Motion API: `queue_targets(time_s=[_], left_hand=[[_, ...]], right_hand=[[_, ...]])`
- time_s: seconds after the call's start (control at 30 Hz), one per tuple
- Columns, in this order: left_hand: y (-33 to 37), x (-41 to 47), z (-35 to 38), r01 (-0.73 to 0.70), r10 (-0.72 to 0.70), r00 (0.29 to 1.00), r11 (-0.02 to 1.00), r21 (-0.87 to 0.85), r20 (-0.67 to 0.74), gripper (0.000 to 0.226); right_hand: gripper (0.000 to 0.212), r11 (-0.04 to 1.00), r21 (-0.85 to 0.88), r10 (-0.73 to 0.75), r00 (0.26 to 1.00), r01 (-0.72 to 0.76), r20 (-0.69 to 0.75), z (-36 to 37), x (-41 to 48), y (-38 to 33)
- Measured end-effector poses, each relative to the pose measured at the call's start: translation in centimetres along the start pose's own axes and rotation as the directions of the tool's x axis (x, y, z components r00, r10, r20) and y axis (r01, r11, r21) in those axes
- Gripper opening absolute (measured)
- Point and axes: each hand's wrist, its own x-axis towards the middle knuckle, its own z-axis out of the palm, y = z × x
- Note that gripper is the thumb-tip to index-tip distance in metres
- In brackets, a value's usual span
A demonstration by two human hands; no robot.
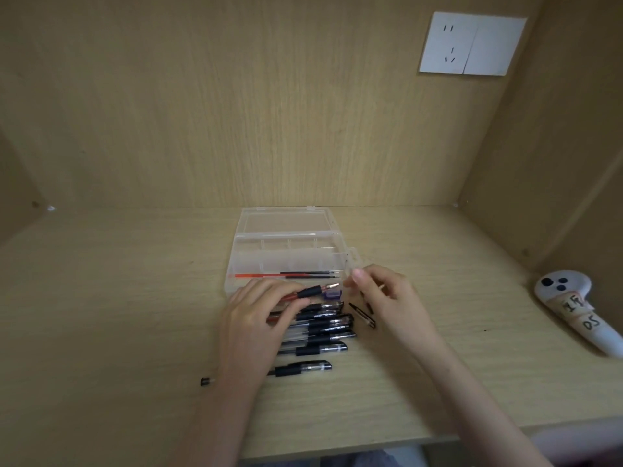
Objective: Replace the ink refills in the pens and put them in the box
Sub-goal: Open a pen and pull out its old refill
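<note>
- Pen: the red pen [312, 292] is held in the left hand [256, 315], fingers curled round its barrel, bare tip pointing right, over the front edge of the box [286, 234]. Risk: the exposed tip drags and marks fingers or the desk [135, 298].
- Right hand [387, 298]: fingers loosely curled, just right of the pen tip. Whether it pinches some small part cannot be told. Risk: any small part held there slips out and is lost among the loose pieces.
- Refills: one red refill [256, 275] and two black refills [310, 274] lie in the front compartment of the box, which is open. Risk: the wrong colour goes into the red barrel if one is taken without looking.
- Row: black pens [320, 328] lie side by side on the desk, partly under the left hand. Risk: the palm nudges them and they roll apart.
- Loose parts: a black cap [362, 315] lies near the right hand, and a small black piece [207, 381] lies well apart at the left. Risk: a part is overlooked and a pen goes into the box incomplete.
</note>
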Motion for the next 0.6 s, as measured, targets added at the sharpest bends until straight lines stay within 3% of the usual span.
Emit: queue_targets(time_s=[0.07,0.13,0.33,0.43,0.53,0.6], left_hand=[[0.0,0.0,0.0,0.010,-0.010,1.000,1.000,0.018,-0.015,0.023],[0.0,0.0,0.1,0.012,-0.012,1.000,0.999,0.042,-0.009,0.023],[0.1,0.0,0.1,0.009,-0.009,1.000,0.999,0.046,-0.004,0.023],[0.0,0.0,0.0,0.001,-0.001,1.000,0.999,0.043,0.006,0.023],[0.0,0.0,0.0,-0.010,0.010,1.000,0.999,0.035,0.013,0.022],[0.0,0.1,0.0,-0.022,0.022,1.000,0.999,0.031,0.020,0.022]], right_hand=[[0.016,0.968,-0.250,-0.048,0.996,0.027,-0.081,-1.1,-0.3,1.2],[0.007,0.919,-0.393,-0.064,0.995,0.031,-0.071,-1.5,-0.8,2.3],[0.020,0.836,-0.542,-0.101,0.995,0.083,-0.004,-0.3,-1.9,3.9],[0.011,0.876,-0.476,-0.116,0.992,0.075,-0.056,-0.2,-1.8,3.6],[0.006,0.992,-0.117,0.039,0.990,-0.055,-0.134,-1.1,-1.4,2.5],[0.013,0.996,0.068,0.064,0.993,-0.058,-0.100,-1.6,-1.1,1.6]])
